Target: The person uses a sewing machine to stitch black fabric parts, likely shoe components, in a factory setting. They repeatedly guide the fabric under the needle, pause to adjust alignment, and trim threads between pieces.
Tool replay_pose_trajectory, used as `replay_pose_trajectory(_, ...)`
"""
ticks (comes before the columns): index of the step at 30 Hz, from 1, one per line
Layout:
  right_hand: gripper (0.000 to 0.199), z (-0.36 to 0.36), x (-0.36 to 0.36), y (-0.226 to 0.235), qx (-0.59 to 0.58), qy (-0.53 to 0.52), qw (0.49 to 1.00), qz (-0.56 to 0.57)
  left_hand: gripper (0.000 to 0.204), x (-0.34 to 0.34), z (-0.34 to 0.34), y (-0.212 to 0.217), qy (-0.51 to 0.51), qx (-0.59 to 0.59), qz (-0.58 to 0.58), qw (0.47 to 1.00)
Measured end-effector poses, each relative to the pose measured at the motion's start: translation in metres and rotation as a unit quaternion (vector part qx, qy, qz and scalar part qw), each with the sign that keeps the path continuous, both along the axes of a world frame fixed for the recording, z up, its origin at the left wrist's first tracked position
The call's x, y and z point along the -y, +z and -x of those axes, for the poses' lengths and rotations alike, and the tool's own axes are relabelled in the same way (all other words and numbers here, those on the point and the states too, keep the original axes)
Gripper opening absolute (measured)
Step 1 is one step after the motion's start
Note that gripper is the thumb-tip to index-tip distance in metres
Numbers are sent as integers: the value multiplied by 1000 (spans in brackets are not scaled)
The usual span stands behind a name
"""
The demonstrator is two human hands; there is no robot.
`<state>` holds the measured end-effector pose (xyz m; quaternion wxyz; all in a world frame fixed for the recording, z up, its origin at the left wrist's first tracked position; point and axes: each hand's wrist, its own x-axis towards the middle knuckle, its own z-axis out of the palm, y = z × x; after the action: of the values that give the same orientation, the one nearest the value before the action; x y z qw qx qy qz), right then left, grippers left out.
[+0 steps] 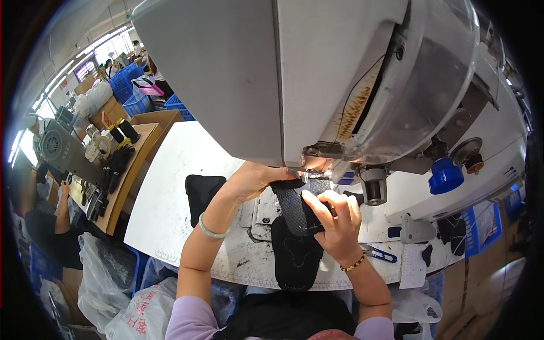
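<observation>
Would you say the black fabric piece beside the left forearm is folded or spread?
Spread: the black fabric piece lies flat on the white tabletop, no fold line showing.

Under a sewing machine, the right hand is pinching a black mesh fabric piece and the left hand touching its far end. Blue thread snips are lying on the counter.

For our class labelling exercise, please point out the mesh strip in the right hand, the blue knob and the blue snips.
Mesh strip (293, 211): head view, on its middle stretch.
Blue knob (445, 177): head view, on its side.
Blue snips (383, 255): head view, on the handle.
</observation>
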<state>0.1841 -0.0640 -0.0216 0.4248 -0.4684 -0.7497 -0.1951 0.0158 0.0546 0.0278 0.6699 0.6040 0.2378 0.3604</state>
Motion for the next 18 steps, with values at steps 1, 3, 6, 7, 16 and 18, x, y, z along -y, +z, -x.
replay_pose_trajectory(1,62,1,0,1,1,0,1000,-2,27,-2,-1,-3,-7,24,15,1000)
replay_pose_trajectory(3,62,1,0,2,4,-6,1000,-5,29,4,1,9,21,-42,28,999)
replay_pose_trajectory(6,62,2,-1,0,9,-21,1000,5,31,-3,0,1,8,-15,48,999)
replay_pose_trajectory(7,62,3,-1,1,11,-25,1000,5,32,-6,1,-3,-3,14,53,998)
replay_pose_trajectory(16,58,0,-3,1,12,-39,999,10,30,-11,2,-16,21,43,60,997)
replay_pose_trajectory(18,55,1,-3,-4,17,-37,999,-17,30,-14,4,-20,11,50,70,996)
